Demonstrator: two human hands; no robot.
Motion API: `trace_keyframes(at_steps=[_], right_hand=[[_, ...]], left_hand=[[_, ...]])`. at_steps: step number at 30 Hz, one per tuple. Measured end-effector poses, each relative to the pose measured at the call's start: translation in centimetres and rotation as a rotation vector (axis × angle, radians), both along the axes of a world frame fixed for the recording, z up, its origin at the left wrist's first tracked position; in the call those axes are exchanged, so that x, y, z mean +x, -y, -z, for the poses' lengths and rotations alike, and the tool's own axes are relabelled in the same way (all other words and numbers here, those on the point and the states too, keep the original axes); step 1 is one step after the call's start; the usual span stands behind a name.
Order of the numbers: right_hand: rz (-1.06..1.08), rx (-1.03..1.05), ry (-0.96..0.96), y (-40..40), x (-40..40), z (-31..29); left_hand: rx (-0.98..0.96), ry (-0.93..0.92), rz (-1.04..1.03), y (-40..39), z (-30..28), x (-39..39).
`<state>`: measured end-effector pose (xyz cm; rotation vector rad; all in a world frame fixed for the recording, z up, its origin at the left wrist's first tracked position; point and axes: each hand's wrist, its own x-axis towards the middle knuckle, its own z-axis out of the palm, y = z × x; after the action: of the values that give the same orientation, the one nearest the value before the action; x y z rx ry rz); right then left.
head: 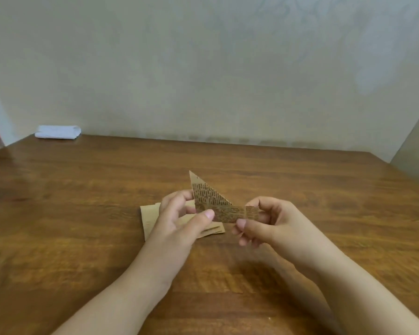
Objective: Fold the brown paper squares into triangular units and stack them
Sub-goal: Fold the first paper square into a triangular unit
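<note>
A brown paper piece (218,204) with dark printed lines is held above the wooden table (300,189), partly folded: its left part rises as a pointed flap, its right part is a flat strip. My left hand (179,221) pinches the piece at the fold, thumb in front. My right hand (266,223) pinches the strip's right end between thumb and fingers. Under my left hand, a small pile of plain brown paper pieces (150,218) lies on the table, partly hidden.
A folded white cloth (58,132) lies at the table's far left corner by the wall. A plain wall stands behind the table. Bare wood stretches to both sides of my hands.
</note>
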<state>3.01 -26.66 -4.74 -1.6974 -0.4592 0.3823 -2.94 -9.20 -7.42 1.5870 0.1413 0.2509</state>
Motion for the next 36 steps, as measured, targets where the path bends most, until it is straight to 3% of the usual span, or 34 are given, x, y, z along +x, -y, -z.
trace_keyframes(at_steps=[3,8,14,17,20,23,26,31,36], right_hand=[[0.039,0.094,-0.056,-0.8,-0.1,1.0],[0.141,0.205,0.153,-0.7,-0.1,1.8],[-0.056,0.209,0.257,-0.1,-0.1,2.0],[-0.098,0.171,0.316,-0.2,-0.4,2.2],[0.062,0.219,0.458,-0.6,-0.7,2.2],[0.193,0.241,0.553,-0.7,-0.7,2.6],[0.225,0.193,0.581,-1.0,-0.7,3.1],[0.071,0.108,0.53,-1.5,-0.9,3.6],[0.002,0.044,0.372,-1.2,-1.0,2.4]], left_hand=[[-0.174,-0.069,-0.025,-1.0,-0.9,0.3],[-0.247,-0.134,0.002,-1.6,-0.8,1.0],[-0.453,-0.226,-0.01,-2.0,-0.8,1.5],[-0.388,-0.306,-0.009,-2.1,-0.6,1.4],[-0.323,-0.387,-0.004,-2.1,-0.6,0.9],[-0.355,-0.46,0.17,-1.7,-1.0,0.1],[-0.43,-0.405,0.317,-0.5,-1.1,-0.3],[-0.514,-0.269,0.064,0.4,-0.2,0.4],[-0.573,-0.209,0.054,0.0,-0.4,0.2]])
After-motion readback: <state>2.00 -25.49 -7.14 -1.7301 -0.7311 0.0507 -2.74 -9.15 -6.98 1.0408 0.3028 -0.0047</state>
